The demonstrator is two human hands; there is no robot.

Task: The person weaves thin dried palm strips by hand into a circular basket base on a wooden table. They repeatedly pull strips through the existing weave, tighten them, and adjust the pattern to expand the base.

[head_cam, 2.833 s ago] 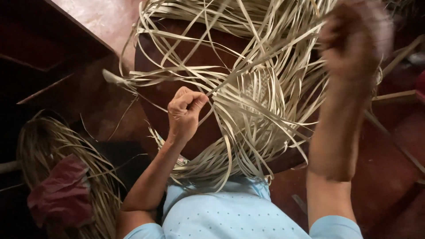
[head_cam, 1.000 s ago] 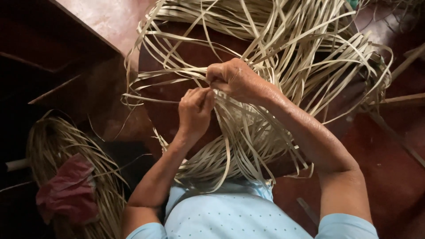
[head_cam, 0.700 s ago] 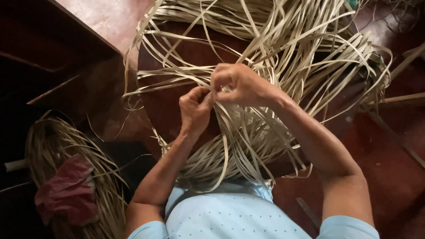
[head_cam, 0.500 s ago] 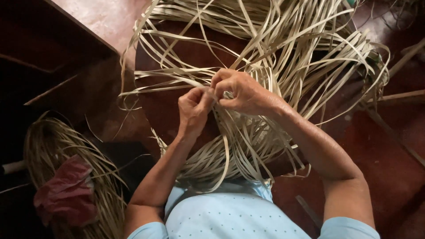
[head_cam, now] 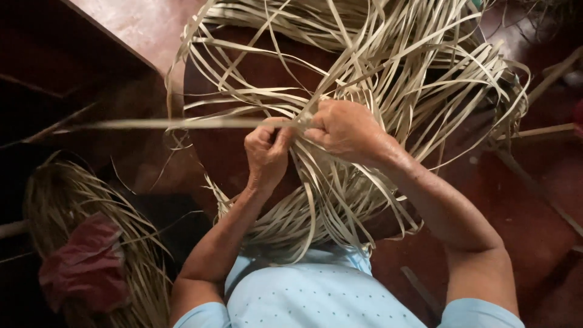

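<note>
Since the earlier frame my right hand (head_cam: 343, 129) joined my left hand (head_cam: 266, 147), both pinching one strip (head_cam: 182, 124) from the mostly unsorted pale strips (head_cam: 388, 67).

One head-worn camera looks steeply down, close over the hands (head_cam: 310, 136) at frame centre, chest at the bottom edge.
</note>
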